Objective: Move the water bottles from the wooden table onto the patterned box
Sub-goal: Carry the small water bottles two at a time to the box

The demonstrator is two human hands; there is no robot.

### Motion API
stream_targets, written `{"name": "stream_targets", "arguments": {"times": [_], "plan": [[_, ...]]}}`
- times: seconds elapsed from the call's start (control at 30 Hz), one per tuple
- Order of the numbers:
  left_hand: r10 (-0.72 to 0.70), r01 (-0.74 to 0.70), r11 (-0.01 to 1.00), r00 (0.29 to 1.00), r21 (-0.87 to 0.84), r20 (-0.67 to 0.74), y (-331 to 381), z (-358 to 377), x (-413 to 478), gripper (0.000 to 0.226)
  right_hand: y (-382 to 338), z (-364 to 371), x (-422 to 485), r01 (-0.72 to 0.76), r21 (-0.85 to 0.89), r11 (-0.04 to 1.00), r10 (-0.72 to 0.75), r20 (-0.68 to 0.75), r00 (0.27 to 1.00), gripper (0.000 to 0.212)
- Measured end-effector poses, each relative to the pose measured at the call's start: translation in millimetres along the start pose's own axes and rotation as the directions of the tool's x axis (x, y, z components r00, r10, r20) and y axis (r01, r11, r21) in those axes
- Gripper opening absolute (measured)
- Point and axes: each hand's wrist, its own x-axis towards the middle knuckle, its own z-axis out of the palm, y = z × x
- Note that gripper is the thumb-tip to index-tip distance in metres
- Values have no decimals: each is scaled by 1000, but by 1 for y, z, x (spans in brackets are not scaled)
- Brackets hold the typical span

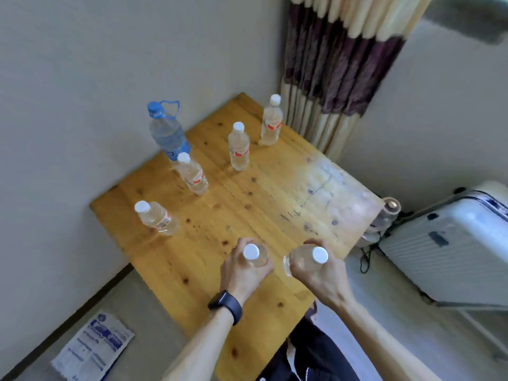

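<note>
My left hand [242, 270] grips a small white-capped water bottle [251, 253] over the near part of the wooden table [275, 188]. Just to its right, my right hand [320, 273] holds a second small bottle [316, 257]. Several more small bottles stand on the table: one at the left edge [155, 217], one nearer the middle [192, 174], one behind it [239, 147] and one at the far corner [272, 121]. A taller blue-capped bottle [166, 130] stands by the wall. No patterned box is in view.
A striped curtain [335, 64] hangs behind the table's far right corner. A pale suitcase [453, 243] lies on the floor to the right, with a jar [387, 213] and a cable beside it. A printed paper [93, 350] lies on the floor at lower left.
</note>
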Motion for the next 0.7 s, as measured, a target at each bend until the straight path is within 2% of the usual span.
{"name": "stream_targets", "arguments": {"times": [0.07, 0.17, 0.3, 0.37, 0.53, 0.7], "plan": [[133, -135, 990, 989, 29, 66, 30, 15, 0, 51, 12, -29, -12, -65, 45, 997, 70, -118, 991, 39], [329, -336, 942, 928, 12, 175, 77, 42, -9, 50, 37, -74, -36, -126, 111, 986, 153, -287, 946, 40], [495, -515, 857, 817, -12, 296, 137, 92, -39, 50, 80, -126, -82, -171, 226, 959, 264, -497, 827, 44], [568, -601, 799, 740, -24, 361, 164, 120, -65, 50, 104, -148, -110, -170, 290, 942, 313, -570, 759, 46], [656, -719, 686, 544, -112, 524, 217, 185, -152, 53, 168, -194, -188, -196, 385, 902, 419, -670, 613, 48], [651, -764, 632, 432, -130, 624, 261, 246, -252, 43, 239, -240, -279, -226, 463, 857, 513, -727, 456, 46]]}}
